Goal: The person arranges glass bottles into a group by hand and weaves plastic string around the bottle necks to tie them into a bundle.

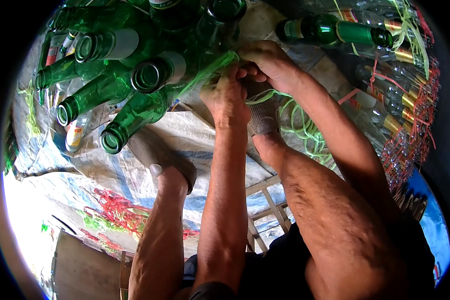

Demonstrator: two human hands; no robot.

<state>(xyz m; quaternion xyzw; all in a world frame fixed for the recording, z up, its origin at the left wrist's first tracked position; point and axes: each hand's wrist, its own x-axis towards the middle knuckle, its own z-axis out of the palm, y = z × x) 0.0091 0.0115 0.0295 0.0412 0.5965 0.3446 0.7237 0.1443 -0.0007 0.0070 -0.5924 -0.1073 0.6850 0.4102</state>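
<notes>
A cluster of green glass bottles (pixel 150 75) lies in front of me, with several necks and open mouths pointing toward me. Pale green plastic twine (pixel 207 71) runs along the right side of this cluster up to my fingers. My left hand (pixel 226 97) is closed on the twine beside the bottles. Close against it, my right hand (pixel 271 62) has its fingers curled in at the same spot; the exact grip is partly hidden. From between the hands a strand leads right to a loose coil of green twine (pixel 305 132) on the floor.
More bottles tied with red twine (pixel 405 107) are stacked at the right. A single green bottle (pixel 335 31) lies at the upper right. Red and green twine scraps (pixel 117 212) lie on the white sheeting (pixel 180 132). My shoes (pixel 157 155) flank the work area.
</notes>
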